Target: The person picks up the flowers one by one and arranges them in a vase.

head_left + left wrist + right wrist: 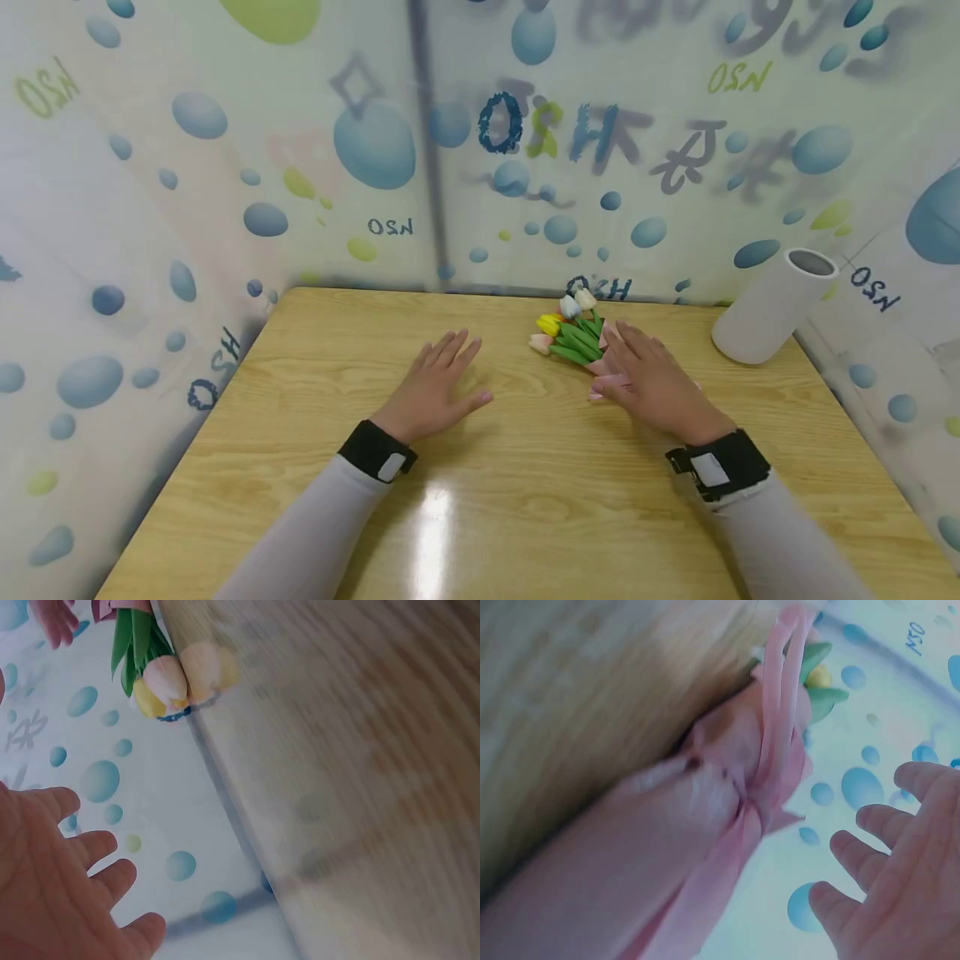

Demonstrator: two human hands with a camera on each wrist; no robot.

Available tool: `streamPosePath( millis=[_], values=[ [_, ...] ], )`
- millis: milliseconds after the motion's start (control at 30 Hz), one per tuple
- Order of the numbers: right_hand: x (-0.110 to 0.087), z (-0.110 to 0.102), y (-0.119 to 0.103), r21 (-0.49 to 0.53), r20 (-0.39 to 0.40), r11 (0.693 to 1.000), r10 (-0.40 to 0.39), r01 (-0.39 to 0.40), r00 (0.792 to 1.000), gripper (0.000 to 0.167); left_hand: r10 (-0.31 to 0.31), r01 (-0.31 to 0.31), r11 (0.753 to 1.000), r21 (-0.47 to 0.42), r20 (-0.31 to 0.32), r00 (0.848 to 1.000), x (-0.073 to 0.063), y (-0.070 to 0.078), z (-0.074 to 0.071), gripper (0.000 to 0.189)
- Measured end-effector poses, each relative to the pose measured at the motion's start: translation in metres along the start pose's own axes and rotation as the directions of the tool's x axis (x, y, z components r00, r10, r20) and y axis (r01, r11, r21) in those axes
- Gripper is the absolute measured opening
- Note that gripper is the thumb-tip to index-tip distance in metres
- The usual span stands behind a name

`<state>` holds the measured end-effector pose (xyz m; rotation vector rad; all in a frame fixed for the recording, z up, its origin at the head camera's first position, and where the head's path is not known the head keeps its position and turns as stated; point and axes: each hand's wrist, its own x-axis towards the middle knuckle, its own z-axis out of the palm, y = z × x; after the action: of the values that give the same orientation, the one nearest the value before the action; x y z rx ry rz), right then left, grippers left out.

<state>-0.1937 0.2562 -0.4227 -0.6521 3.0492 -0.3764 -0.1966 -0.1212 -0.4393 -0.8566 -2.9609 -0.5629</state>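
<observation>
A small bouquet of tulips in white, yellow and pale pink with green leaves lies on the wooden table. Its pink wrapping is tied with a pink ribbon, plain in the right wrist view. Over the wrapped end hovers my right hand, fingers spread and apart from the bouquet in the right wrist view; it hides part of the wrapping in the head view. My left hand is held above the table to the left of the flowers, fingers straight, holding nothing. The tulip heads show at the top of the left wrist view.
A white cylindrical vase stands tilted-looking at the table's back right corner, to the right of the bouquet. The wooden table meets a backdrop printed with blue and green drops along its far edge. Backdrop sheets also flank both sides.
</observation>
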Motion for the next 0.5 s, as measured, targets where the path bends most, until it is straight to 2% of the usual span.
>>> streamPosePath(
  millis=[200, 333, 500],
  values=[
    [0.003, -0.008, 0.012, 0.05, 0.031, 0.997, 0.054, -0.055, 0.998, 0.085, 0.049, -0.049, 0.999, -0.013, 0.003, 0.999, 0.015, 0.008, 0.003, 0.085],
    [0.005, -0.013, 0.021, 0.086, 0.072, 0.993, 0.074, -0.081, 0.995, 0.089, 0.056, -0.056, 0.997, -0.05, 0.015, 0.998, 0.025, 0.016, 0.005, 0.085],
    [0.011, -0.019, 0.032, 0.132, 0.083, 0.984, 0.111, -0.121, 0.99, 0.092, 0.049, -0.048, 0.994, -0.101, 0.014, 0.999, 0.041, 0.028, 0.007, 0.081]
  ],
)
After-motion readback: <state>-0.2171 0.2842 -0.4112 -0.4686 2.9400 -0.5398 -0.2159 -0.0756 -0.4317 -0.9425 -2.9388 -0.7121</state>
